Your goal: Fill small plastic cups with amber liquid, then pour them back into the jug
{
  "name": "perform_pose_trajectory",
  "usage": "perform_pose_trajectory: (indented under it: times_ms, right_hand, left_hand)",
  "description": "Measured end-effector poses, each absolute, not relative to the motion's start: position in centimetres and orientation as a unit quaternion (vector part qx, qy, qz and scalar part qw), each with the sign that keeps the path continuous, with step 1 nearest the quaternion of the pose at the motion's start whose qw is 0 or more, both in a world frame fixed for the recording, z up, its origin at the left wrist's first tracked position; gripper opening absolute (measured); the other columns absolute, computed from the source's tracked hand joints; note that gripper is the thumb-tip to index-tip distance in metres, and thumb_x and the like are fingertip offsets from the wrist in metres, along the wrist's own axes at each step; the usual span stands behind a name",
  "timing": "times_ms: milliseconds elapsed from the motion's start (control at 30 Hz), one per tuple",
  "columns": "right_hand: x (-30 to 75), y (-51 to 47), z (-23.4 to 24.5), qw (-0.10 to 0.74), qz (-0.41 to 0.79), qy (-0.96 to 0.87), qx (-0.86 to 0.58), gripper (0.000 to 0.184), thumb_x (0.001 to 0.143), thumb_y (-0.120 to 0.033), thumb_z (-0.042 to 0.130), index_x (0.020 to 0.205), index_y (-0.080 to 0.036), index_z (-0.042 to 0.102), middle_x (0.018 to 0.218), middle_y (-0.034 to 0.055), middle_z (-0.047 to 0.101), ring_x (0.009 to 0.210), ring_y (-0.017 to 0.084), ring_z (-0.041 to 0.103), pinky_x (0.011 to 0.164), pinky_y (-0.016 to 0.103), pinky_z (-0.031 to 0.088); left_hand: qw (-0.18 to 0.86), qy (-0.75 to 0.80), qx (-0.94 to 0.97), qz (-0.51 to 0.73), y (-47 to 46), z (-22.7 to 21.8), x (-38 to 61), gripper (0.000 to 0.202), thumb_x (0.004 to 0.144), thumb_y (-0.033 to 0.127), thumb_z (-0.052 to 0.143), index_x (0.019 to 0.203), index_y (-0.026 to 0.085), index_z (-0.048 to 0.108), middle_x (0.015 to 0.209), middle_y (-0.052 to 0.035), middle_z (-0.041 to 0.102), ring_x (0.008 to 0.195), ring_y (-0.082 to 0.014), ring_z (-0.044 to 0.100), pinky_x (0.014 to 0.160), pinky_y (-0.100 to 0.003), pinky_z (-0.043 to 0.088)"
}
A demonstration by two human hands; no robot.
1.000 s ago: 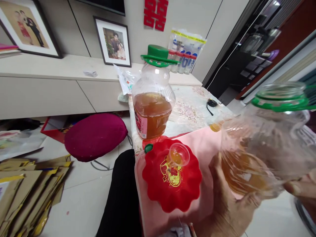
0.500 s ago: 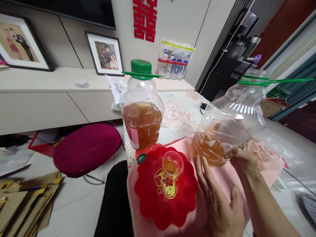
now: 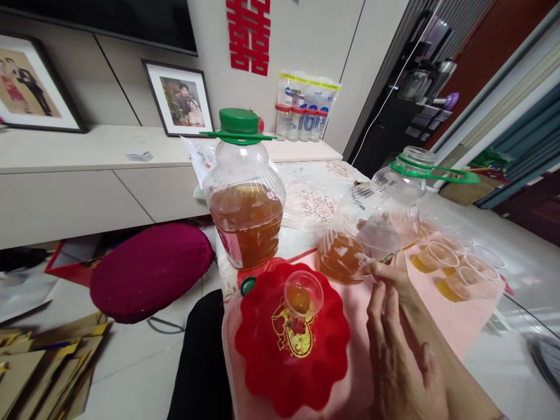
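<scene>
My right hand [image 3: 391,273] grips a large clear plastic jug [image 3: 380,201] low on its side; its far fingers show faintly through the plastic. The jug leans to the right, uncapped, with a green handle ring at its neck and amber liquid pooled at its base. My left hand [image 3: 400,356] is open, fingers stretched out, beside my right wrist and holding nothing. To its left lies a red scalloped tray [image 3: 266,361], with a small clear cup [image 3: 304,293] of amber liquid on it. Behind that stands a second jug [image 3: 247,224], green-capped and upright, about half full.
Several clear cups [image 3: 443,255] with amber liquid stand at the right of the pink surface [image 3: 470,318]. A green cap [image 3: 248,285] lies by the tray. Red-lidded jars [image 3: 300,123] and photo frames line the cabinet. A maroon stool [image 3: 151,271] is at left.
The held jug has moved left and down and leans further to the right. My left hand has come away from the jug's base, down and right. The cups at right are more exposed.
</scene>
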State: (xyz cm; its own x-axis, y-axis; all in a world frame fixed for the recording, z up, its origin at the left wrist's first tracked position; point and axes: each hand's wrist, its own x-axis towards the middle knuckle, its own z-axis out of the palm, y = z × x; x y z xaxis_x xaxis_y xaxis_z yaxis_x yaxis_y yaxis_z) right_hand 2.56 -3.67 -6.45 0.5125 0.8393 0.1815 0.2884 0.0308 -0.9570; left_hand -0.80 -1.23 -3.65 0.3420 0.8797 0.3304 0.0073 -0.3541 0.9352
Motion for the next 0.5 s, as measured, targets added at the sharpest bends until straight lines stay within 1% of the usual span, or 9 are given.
perform_pose_trajectory:
  times_ms: [100, 167, 233, 267, 333, 400, 433, 467, 500]
  right_hand:
    - [1.7, -3.8, -6.3, 0.608, 0.233, -0.394, -0.649, 0.084, 0.082, -0.028, 0.071, 0.159, -0.047, 0.045, 0.171, -0.0179, 0.026, 0.164, 0.022, 0.001, 0.126, 0.052, 0.043]
    - [1.0, -3.8, -6.5, 0.614, 0.225, -0.368, -0.661, 0.081, 0.084, -0.028, 0.072, 0.159, -0.046, 0.046, 0.172, -0.0180, 0.018, 0.164, 0.021, -0.002, 0.130, 0.048, 0.038]
    - [1.0, -3.5, -6.6, 0.625, 0.215, -0.351, -0.663, 0.074, 0.088, -0.033, 0.071, 0.158, -0.044, 0.049, 0.173, -0.0147, 0.021, 0.165, 0.021, -0.002, 0.130, 0.046, 0.036]
    - [1.5, -3.1, -6.4, 0.637, 0.211, -0.344, -0.657, 0.069, 0.090, -0.038, 0.070, 0.156, -0.042, 0.051, 0.172, -0.0114, 0.027, 0.165, 0.021, 0.002, 0.130, 0.046, 0.037]
    - [3.7, -1.6, -5.8, 0.666, 0.218, -0.330, -0.633, 0.063, 0.090, -0.046, 0.071, 0.151, -0.040, 0.058, 0.166, -0.0030, 0.044, 0.164, 0.024, 0.019, 0.126, 0.047, 0.043]
    - [7.2, 0.2, -4.8, 0.670, 0.278, -0.326, -0.606, 0.069, 0.075, -0.049, 0.086, 0.140, -0.038, 0.066, 0.150, 0.0052, 0.062, 0.151, 0.033, 0.048, 0.116, 0.050, 0.053]
    - [9.0, 0.9, -4.4, 0.673, 0.284, -0.323, -0.602, 0.071, 0.072, -0.051, 0.088, 0.139, -0.037, 0.067, 0.144, 0.0072, 0.067, 0.142, 0.033, 0.058, 0.113, 0.050, 0.055]
    - [10.5, 1.4, -4.2, 0.676, 0.285, -0.318, -0.601, 0.072, 0.072, -0.054, 0.088, 0.138, -0.036, 0.067, 0.141, 0.0076, 0.068, 0.134, 0.032, 0.064, 0.113, 0.050, 0.055]
    - [11.5, 1.6, -4.1, 0.676, 0.281, -0.310, -0.606, 0.073, 0.069, -0.053, 0.090, 0.136, -0.033, 0.068, 0.136, 0.0093, 0.071, 0.126, 0.032, 0.070, 0.109, 0.050, 0.058]
  left_hand:
    - [0.452, 0.323, 0.680, 0.479, -1.2, -3.8, -0.8, 0.045, 0.100, 0.046, 0.064, 0.138, 0.024, 0.061, 0.147, -0.0122, 0.060, 0.129, -0.0266, 0.062, 0.108, -0.052, 0.057]
    - [0.442, 0.321, 0.682, 0.486, -1.3, -4.1, -0.7, 0.045, 0.100, 0.045, 0.064, 0.139, 0.022, 0.061, 0.148, -0.0124, 0.059, 0.129, -0.0266, 0.062, 0.109, -0.052, 0.056]
    - [0.431, 0.321, 0.682, 0.496, -1.4, -4.4, -0.5, 0.045, 0.100, 0.044, 0.064, 0.139, 0.022, 0.061, 0.148, -0.0125, 0.059, 0.129, -0.0266, 0.062, 0.110, -0.053, 0.056]
    - [0.425, 0.322, 0.681, 0.502, -1.5, -4.6, -0.4, 0.045, 0.100, 0.044, 0.065, 0.140, 0.023, 0.060, 0.149, -0.0125, 0.058, 0.130, -0.0268, 0.062, 0.110, -0.053, 0.056]
    - [0.413, 0.326, 0.678, 0.513, -1.9, -5.1, -0.1, 0.047, 0.101, 0.040, 0.063, 0.145, 0.024, 0.056, 0.152, -0.0133, 0.056, 0.133, -0.0280, 0.060, 0.111, -0.054, 0.056]
    - [0.402, 0.327, 0.678, 0.521, -2.3, -5.4, 0.2, 0.052, 0.101, 0.028, 0.059, 0.152, 0.024, 0.048, 0.155, -0.0152, 0.054, 0.140, -0.0290, 0.057, 0.116, -0.052, 0.054]
    - [0.397, 0.327, 0.678, 0.525, -2.5, -5.4, 0.3, 0.057, 0.099, 0.019, 0.056, 0.155, 0.024, 0.044, 0.156, -0.0158, 0.053, 0.143, -0.0288, 0.055, 0.118, -0.051, 0.054]
    - [0.390, 0.328, 0.679, 0.529, -2.7, -5.4, 0.3, 0.064, 0.095, 0.012, 0.053, 0.156, 0.024, 0.041, 0.155, -0.0159, 0.054, 0.145, -0.0281, 0.054, 0.119, -0.048, 0.054]
    - [0.381, 0.326, 0.680, 0.534, -2.8, -5.3, 0.3, 0.069, 0.091, 0.007, 0.051, 0.157, 0.023, 0.039, 0.154, -0.0155, 0.055, 0.145, -0.0271, 0.054, 0.119, -0.046, 0.055]
